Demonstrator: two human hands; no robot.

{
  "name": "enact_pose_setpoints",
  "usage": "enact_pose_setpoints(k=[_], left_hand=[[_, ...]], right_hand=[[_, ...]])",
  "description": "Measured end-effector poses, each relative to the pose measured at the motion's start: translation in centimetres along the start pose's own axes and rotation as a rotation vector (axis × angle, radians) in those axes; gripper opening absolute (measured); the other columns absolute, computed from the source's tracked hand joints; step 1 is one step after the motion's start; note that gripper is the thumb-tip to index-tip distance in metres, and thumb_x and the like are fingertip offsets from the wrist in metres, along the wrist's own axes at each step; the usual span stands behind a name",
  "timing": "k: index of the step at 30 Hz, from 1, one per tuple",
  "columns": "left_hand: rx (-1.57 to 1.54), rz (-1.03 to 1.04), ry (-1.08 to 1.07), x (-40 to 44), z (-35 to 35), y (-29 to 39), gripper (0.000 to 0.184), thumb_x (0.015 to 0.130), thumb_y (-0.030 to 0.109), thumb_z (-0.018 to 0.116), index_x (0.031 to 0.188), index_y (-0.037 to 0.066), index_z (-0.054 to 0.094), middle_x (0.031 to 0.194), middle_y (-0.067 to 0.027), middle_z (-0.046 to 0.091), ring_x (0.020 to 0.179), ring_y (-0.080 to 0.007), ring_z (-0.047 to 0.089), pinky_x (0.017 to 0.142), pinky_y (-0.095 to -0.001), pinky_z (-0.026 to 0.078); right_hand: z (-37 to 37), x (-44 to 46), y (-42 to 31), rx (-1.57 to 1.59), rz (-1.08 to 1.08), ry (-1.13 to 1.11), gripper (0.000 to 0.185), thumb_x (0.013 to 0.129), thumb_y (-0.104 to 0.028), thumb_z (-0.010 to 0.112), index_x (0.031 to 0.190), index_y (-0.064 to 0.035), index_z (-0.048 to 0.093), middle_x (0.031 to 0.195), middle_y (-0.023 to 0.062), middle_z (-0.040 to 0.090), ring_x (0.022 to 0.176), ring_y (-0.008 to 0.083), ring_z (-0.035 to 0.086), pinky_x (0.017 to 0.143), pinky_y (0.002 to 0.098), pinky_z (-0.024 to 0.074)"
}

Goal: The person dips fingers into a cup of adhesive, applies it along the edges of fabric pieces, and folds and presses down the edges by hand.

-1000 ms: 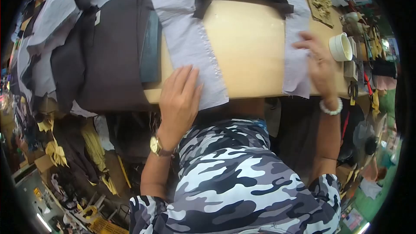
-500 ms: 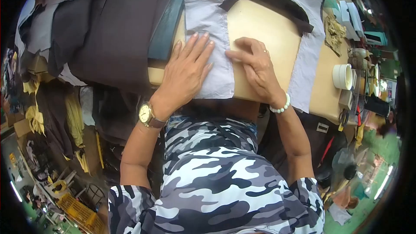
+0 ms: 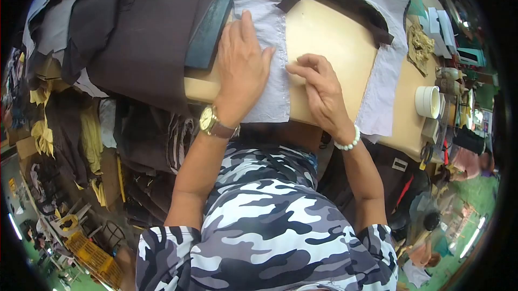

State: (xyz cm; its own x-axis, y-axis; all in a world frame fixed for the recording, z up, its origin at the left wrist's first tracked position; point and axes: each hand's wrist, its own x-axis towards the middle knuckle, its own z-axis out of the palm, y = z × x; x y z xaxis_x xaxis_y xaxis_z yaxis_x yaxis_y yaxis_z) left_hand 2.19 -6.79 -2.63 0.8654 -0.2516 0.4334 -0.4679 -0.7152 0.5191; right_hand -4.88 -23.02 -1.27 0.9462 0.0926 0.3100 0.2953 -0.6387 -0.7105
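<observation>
My left hand (image 3: 243, 67) lies on the left strip of a light grey fabric piece (image 3: 259, 0), its fingers straight and close together, the thumb apart. My right hand (image 3: 322, 91) is at the inner edge of that strip, fingers bent and the tips brought together as in a pinch. Whatever lies between those fingertips is too small to make out. A curved dark band (image 3: 340, 6) runs along the fabric's cut-out. Through the opening shows the pale tabletop (image 3: 329, 32).
Dark brown fabric (image 3: 145, 37) and a dark blue-grey flat block (image 3: 209, 35) lie to the left. At the right are a white cup-like container (image 3: 427, 101), a crumpled tan scrap (image 3: 420, 43) and scissors (image 3: 426, 153). More dark cloth hangs below the table's left edge.
My left hand has turned more upright, and its spread fingers have drawn together. My right hand has shifted slightly down and right, its fingertips still at the fabric edge.
</observation>
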Motion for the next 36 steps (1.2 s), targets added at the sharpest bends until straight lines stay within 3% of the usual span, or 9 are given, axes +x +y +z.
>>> enact_pose_setpoints(k=[5, 8, 11, 14, 20, 26, 29, 33, 36], left_hand=[[-0.086, -0.022, -0.019, 1.7, -0.1, -0.3, 0.06, 0.077, 0.01, 0.066, 0.13, 0.0, 0.04, 0.107, -0.0212, 0.055, 0.1, -0.0351, 0.055, 0.084, -0.0418, 0.044], [-0.155, -0.041, 0.011, 1.7, 0.0, -0.9, 0.056, 0.077, 0.005, 0.063, 0.129, 0.003, 0.043, 0.097, -0.0191, 0.059, 0.089, -0.033, 0.059, 0.078, -0.0411, 0.046], [-0.207, -0.041, 0.039, 1.7, 0.3, -1.2, 0.053, 0.077, 0.001, 0.06, 0.128, 0.005, 0.045, 0.087, -0.0191, 0.061, 0.081, -0.0344, 0.061, 0.074, -0.0415, 0.047], [-0.184, 0.033, 0.097, 2.7, 0.6, -0.9, 0.051, 0.077, -0.001, 0.057, 0.126, 0.006, 0.047, 0.083, -0.0188, 0.061, 0.079, -0.0351, 0.061, 0.072, -0.0414, 0.047], [-0.174, 0.095, 0.162, 5.6, 2.5, -1.7, 0.046, 0.078, -0.002, 0.055, 0.123, 0.005, 0.049, 0.089, -0.017, 0.063, 0.081, -0.0342, 0.061, 0.073, -0.0423, 0.047], [-0.19, 0.099, 0.169, 5.4, 2.7, -2.8, 0.041, 0.077, -0.003, 0.053, 0.118, 0.004, 0.051, 0.091, -0.0202, 0.061, 0.084, -0.0384, 0.059, 0.074, -0.0453, 0.047], [-0.213, 0.108, 0.212, 5.3, 2.9, -2.7, 0.041, 0.077, -0.003, 0.053, 0.118, 0.004, 0.051, 0.091, -0.0204, 0.061, 0.084, -0.0383, 0.06, 0.074, -0.0452, 0.047], [-0.204, 0.125, 0.228, 5.4, 3.1, -2.8, 0.042, 0.077, -0.003, 0.051, 0.118, 0.003, 0.051, 0.09, -0.0201, 0.061, 0.084, -0.0381, 0.06, 0.074, -0.0449, 0.047], [-0.193, 0.113, 0.199, 5.6, 3.0, -2.6, 0.043, 0.077, -0.002, 0.052, 0.12, 0.004, 0.051, 0.089, -0.0188, 0.062, 0.082, -0.0366, 0.06, 0.073, -0.0436, 0.047]], right_hand=[[0.2, -0.3, -0.8, -0.246, -0.15, -0.01, 0.029, 0.071, 0.002, 0.054, 0.095, -0.0078, 0.068, 0.099, 0.0127, 0.056, 0.092, 0.0297, 0.054, 0.08, 0.0384, 0.0422], [0.4, -3.5, -1.4, -0.211, -0.233, -0.074, 0.029, 0.068, 0.001, 0.055, 0.093, -0.0073, 0.068, 0.099, 0.0128, 0.056, 0.091, 0.0299, 0.055, 0.081, 0.0398, 0.0419], [-0.3, -5.5, -2.1, -0.145, -0.212, -0.169, 0.031, 0.065, 0.002, 0.055, 0.093, -0.0066, 0.068, 0.1, 0.0137, 0.055, 0.091, 0.0293, 0.055, 0.08, 0.0404, 0.0425], [-0.9, -3.9, -1.7, 0.068, -0.043, -0.07, 0.035, 0.067, 0.008, 0.051, 0.096, -0.005, 0.067, 0.098, 0.0143, 0.055, 0.09, 0.0308, 0.055, 0.079, 0.0391, 0.0445], [0.4, 0.4, 0.1, -0.061, -0.022, -0.01, 0.038, 0.071, 0.006, 0.05, 0.1, -0.0101, 0.068, 0.097, 0.0134, 0.056, 0.091, 0.0299, 0.055, 0.079, 0.0377, 0.0443], [2.0, -1.8, -1.6, -0.398, -0.273, -0.06, 0.029, 0.07, -0.003, 0.056, 0.096, -0.0091, 0.067, 0.105, 0.0122, 0.056, 0.093, 0.0286, 0.055, 0.082, 0.0391, 0.0423], [2.2, -3.3, -2.7, -0.397, -0.328, -0.132, 0.029, 0.069, -0.004, 0.056, 0.096, -0.0079, 0.066, 0.108, 0.0126, 0.055, 0.094, 0.0291, 0.055, 0.084, 0.0401, 0.0417], [1.8, -1.2, -2.0, -0.203, -0.086, -0.059, 0.03, 0.069, -0.003, 0.055, 0.096, -0.0069, 0.065, 0.104, 0.0122, 0.055, 0.091, 0.0294, 0.055, 0.083, 0.0402, 0.0421], [2.3, -1.5, -1.5, -0.363, -0.186, -0.065, 0.036, 0.068, -0.002, 0.053, 0.103, -0.0044, 0.063, 0.106, 0.0134, 0.054, 0.095, 0.0305, 0.054, 0.085, 0.0404, 0.0418]])
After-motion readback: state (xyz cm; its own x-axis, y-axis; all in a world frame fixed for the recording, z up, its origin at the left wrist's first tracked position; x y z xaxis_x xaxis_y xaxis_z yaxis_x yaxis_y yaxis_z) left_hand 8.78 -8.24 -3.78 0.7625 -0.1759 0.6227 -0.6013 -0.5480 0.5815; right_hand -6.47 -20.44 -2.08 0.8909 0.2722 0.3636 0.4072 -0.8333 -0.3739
